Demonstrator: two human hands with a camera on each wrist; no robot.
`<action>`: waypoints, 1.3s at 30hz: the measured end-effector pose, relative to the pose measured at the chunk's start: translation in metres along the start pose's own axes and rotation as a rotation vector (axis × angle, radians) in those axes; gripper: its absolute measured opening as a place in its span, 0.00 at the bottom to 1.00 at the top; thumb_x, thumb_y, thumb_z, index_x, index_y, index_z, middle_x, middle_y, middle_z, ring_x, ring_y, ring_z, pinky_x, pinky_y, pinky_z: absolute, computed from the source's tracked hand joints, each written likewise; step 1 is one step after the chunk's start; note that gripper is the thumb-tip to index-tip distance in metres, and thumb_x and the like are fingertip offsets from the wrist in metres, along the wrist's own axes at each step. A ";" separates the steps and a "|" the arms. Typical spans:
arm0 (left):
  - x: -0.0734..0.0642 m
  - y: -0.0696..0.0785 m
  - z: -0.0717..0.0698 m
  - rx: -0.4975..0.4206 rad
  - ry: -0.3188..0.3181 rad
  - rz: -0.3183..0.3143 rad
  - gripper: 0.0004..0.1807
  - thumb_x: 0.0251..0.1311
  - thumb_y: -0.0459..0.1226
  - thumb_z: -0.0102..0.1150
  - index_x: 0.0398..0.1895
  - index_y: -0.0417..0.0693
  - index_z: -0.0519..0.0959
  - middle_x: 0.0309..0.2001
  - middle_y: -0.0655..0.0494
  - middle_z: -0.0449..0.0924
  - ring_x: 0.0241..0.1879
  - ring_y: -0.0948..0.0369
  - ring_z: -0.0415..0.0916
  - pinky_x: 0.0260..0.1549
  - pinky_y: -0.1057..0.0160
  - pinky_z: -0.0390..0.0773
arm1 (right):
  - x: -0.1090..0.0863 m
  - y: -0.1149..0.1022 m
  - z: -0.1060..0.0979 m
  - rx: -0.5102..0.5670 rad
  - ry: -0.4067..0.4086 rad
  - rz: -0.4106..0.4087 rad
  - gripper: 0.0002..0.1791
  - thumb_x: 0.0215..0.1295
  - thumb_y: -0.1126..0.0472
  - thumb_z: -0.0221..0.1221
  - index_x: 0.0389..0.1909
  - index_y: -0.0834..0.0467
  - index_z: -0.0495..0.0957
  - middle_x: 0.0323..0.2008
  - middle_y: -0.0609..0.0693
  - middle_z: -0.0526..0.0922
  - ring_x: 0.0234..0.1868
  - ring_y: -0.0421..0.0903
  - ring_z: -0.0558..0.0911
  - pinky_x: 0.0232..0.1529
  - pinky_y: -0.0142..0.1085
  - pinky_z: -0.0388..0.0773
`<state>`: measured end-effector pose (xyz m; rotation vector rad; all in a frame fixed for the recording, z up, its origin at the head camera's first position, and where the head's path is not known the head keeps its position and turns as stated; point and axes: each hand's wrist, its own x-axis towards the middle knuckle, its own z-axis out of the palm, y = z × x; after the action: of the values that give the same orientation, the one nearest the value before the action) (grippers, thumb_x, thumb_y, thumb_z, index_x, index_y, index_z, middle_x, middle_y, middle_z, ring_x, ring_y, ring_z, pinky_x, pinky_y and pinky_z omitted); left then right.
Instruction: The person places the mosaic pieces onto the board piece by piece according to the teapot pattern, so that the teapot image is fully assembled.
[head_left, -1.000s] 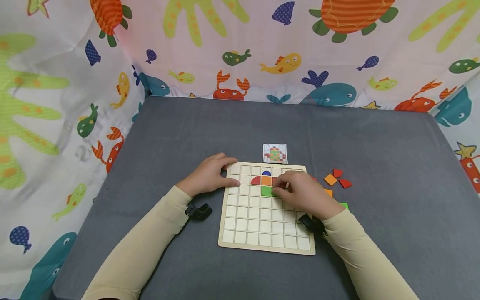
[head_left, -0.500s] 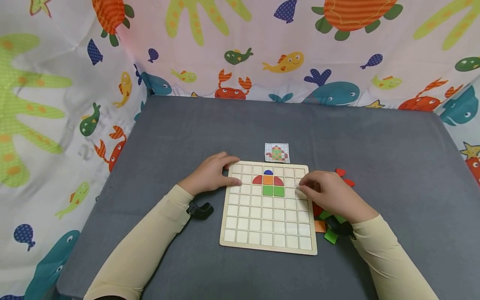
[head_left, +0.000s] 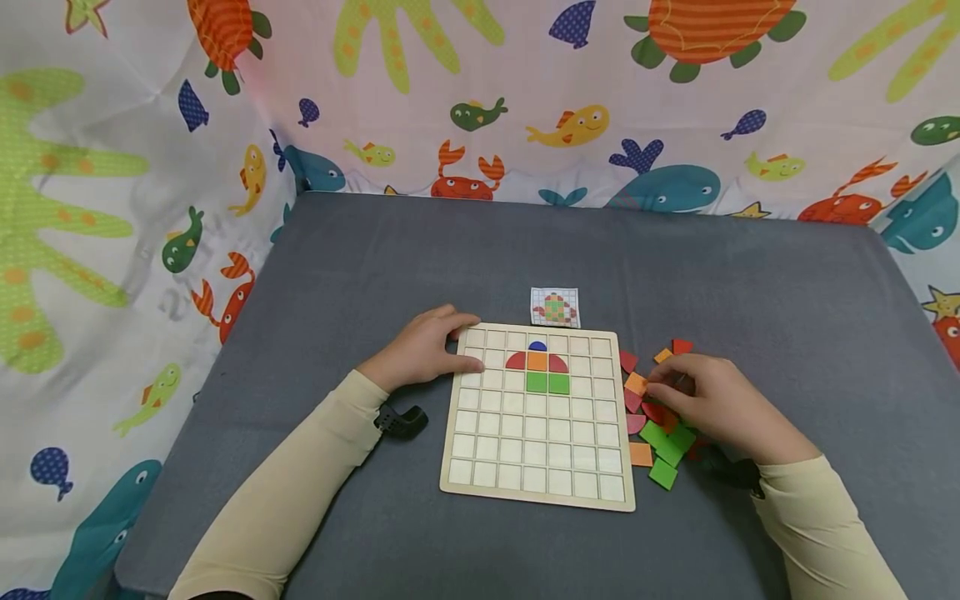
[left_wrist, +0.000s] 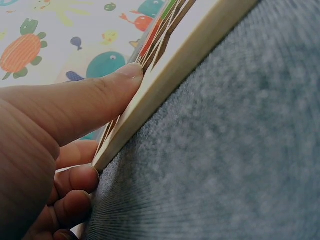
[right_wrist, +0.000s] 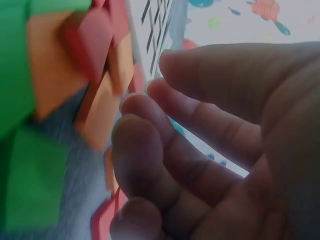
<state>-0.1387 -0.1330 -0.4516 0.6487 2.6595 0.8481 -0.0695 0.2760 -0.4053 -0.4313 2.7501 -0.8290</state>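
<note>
A pale wooden grid board [head_left: 535,457] is gripped by the left hand [head_left: 418,351]; near flat multicoloured tiles [head_left: 663,442], the right hand [head_left: 712,403] is held relaxed, unclosed.

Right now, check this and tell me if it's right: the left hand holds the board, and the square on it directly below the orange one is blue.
Not quite: the square directly below the orange square is green, not blue, as the head view shows. The left hand does hold the board.

pale gridded board [head_left: 534,454]; red, orange, green, blue tiles [head_left: 666,443]; grey table [head_left: 412,258]
</note>
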 end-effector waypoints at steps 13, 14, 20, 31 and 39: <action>-0.001 0.001 -0.001 -0.011 0.004 0.013 0.41 0.58 0.57 0.76 0.72 0.50 0.76 0.38 0.56 0.69 0.34 0.58 0.64 0.36 0.59 0.63 | -0.023 0.031 -0.010 0.001 -0.054 0.065 0.10 0.66 0.56 0.73 0.42 0.56 0.87 0.32 0.43 0.85 0.27 0.36 0.77 0.29 0.34 0.75; -0.001 0.001 -0.001 -0.011 0.004 0.014 0.41 0.58 0.57 0.76 0.72 0.50 0.77 0.38 0.56 0.69 0.34 0.58 0.63 0.36 0.59 0.63 | -0.025 0.033 -0.010 0.002 -0.062 0.063 0.11 0.65 0.56 0.74 0.43 0.56 0.87 0.33 0.44 0.84 0.27 0.36 0.76 0.29 0.34 0.75; -0.001 0.001 -0.001 -0.007 0.005 0.009 0.41 0.59 0.57 0.76 0.72 0.52 0.77 0.37 0.56 0.69 0.35 0.58 0.63 0.36 0.58 0.62 | -0.030 0.044 -0.011 0.001 -0.083 0.021 0.15 0.59 0.60 0.77 0.45 0.58 0.87 0.36 0.45 0.83 0.30 0.34 0.76 0.30 0.34 0.76; -0.001 0.001 0.000 -0.010 0.007 0.009 0.41 0.59 0.57 0.76 0.72 0.51 0.77 0.37 0.56 0.69 0.35 0.58 0.63 0.36 0.58 0.62 | -0.026 0.035 -0.008 -0.035 0.012 0.060 0.08 0.66 0.61 0.72 0.42 0.59 0.85 0.29 0.45 0.80 0.25 0.37 0.74 0.28 0.33 0.73; -0.001 -0.001 0.000 -0.019 0.012 0.014 0.40 0.59 0.57 0.76 0.71 0.51 0.77 0.37 0.56 0.69 0.34 0.58 0.63 0.36 0.58 0.62 | -0.018 0.017 -0.008 -0.011 0.063 0.024 0.10 0.67 0.58 0.72 0.45 0.57 0.86 0.29 0.44 0.81 0.24 0.36 0.75 0.27 0.33 0.73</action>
<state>-0.1377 -0.1340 -0.4519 0.6609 2.6570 0.8826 -0.0592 0.3000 -0.4059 -0.3791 2.8134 -0.8359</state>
